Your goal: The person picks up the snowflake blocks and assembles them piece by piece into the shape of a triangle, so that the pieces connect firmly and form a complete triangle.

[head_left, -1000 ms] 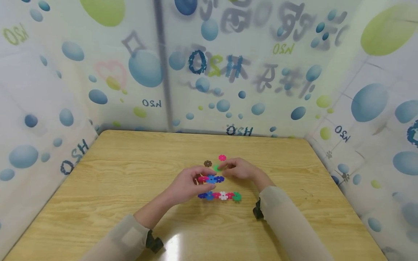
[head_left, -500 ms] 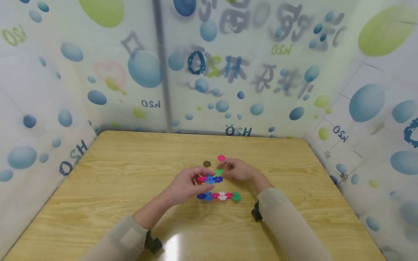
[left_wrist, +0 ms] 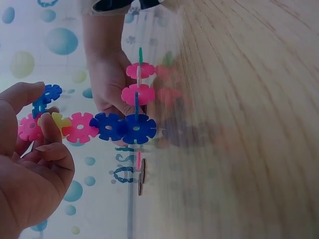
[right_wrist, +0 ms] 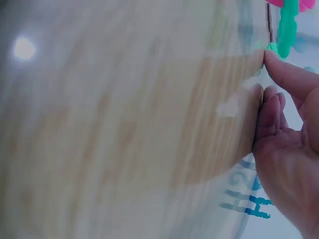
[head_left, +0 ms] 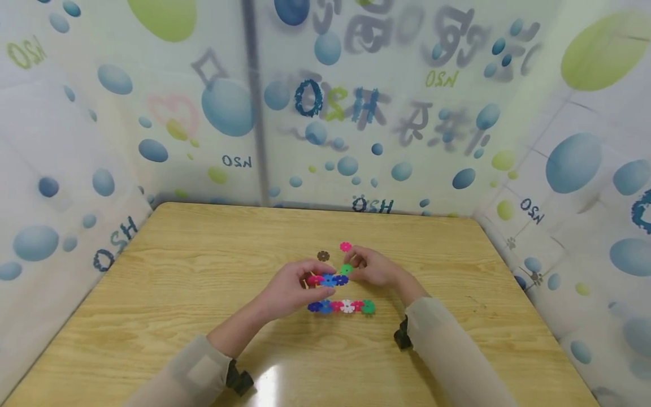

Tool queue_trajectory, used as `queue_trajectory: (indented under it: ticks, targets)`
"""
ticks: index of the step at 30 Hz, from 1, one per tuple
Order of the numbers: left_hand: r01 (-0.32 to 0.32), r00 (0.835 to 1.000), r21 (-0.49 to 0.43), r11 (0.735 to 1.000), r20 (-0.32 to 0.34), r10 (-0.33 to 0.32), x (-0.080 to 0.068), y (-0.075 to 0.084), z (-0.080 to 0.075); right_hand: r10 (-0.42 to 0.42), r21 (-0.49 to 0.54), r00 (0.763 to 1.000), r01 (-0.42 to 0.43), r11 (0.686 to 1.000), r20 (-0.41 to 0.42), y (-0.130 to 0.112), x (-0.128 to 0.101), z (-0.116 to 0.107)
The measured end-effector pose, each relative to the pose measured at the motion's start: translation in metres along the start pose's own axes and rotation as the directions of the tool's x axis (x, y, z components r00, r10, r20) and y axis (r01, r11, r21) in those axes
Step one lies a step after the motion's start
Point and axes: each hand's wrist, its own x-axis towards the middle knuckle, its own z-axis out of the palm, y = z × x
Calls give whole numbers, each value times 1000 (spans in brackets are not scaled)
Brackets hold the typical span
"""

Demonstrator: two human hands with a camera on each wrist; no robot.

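We see the left hand (head_left: 290,288) pinching a snowflake-disc chain (head_left: 328,280); the right hand (head_left: 373,267) pinches 1 green disc (head_left: 346,269) against it.

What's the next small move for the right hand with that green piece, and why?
Probably slide the green disc into a slot of the dark blue disc ending the held chain: the right hand pinches it right beside that end, and the left hand steadies the chain.

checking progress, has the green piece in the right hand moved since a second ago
Yes. The green piece has come down from beside the brown piece toward the held chain.
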Motion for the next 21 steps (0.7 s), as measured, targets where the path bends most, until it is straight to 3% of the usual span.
queue_trajectory:
  ticks: [7,13,21]
  targets:
    - [13,1000,2,1000,-8,-13,-1,-2,1,-12,2,999,12,1000,-52,4,-6,0]
    - [8,1000,6,1000,-16,-8,-1,-2,1,-27,1,995,28,1000,-99,-4,-24,-3]
    - [6,1000,-7,1000,-14,-6,0,-1,0,-63,231,986,99,968,-157,-17,-62,-4]
